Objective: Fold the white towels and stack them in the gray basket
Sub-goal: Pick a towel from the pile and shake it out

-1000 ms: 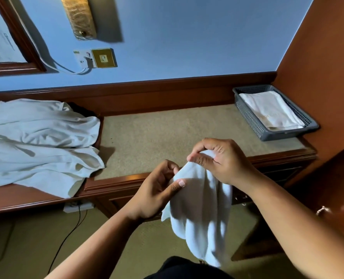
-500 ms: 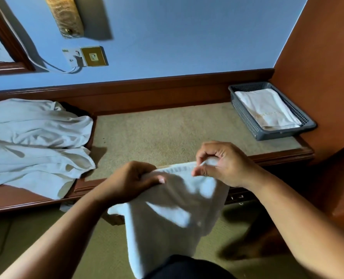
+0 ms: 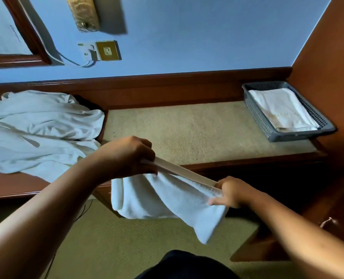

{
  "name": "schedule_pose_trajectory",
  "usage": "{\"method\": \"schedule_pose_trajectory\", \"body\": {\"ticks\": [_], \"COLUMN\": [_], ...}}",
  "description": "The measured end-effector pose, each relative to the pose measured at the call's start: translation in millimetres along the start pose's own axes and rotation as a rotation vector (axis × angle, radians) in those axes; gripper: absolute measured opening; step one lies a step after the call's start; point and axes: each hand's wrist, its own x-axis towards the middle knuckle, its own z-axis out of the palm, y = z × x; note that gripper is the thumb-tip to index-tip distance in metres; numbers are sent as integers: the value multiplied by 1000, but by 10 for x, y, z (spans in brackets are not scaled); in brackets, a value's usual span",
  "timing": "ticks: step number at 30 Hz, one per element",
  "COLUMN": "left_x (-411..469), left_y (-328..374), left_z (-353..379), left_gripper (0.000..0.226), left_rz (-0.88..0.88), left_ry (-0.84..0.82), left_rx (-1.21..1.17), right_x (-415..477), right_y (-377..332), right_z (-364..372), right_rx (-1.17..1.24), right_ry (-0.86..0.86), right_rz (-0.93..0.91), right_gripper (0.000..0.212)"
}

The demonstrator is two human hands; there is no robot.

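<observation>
Beige ledge, towel hem taut between hands

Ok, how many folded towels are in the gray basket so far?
1 visible: a folded white towel lying flat in the gray perforated plastic basket on the beige-topped wooden desk. Layered edges at its near end may hide more beneath.

White towel edge taut, rest hanging, perhaps two folded towels in gray basket
</observation>
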Motion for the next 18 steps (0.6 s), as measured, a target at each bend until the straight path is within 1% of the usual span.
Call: {"method": "schedule_pose_trajectory", "body": {"ticks": [2,4,7,9,13,17,18], "left_x": [-71,-135,-224,-299,-431,-548,-568], "left_y": [-99,-189,-323,-408,-486,-531,-530], "left_z": [-8,-21,-63,-101,-119,-125,-131], "left_gripper": [18,17,18,19,23,27,27], "left_rz": [-10,-27,-56,-71,-101,-125,-128], "left_ry": [-10,0,20,34,69,135,142], "left_rx": [36,77,117,116,120,92,87], "right_x": [16,61,123,118,133,111,89], "right_y": [156,277,382,408,387,345,347], "right_z": [56,107,163,154,154,187,212], "right_rx": [-63,-161,-371,-452,-453,-394,-380], "right_ry": [95,179,233,250,314,292,286], "right_rz": [38,55,77,96,158,370,388], "right_gripper": [48,52,59,62,59,51,49]}}
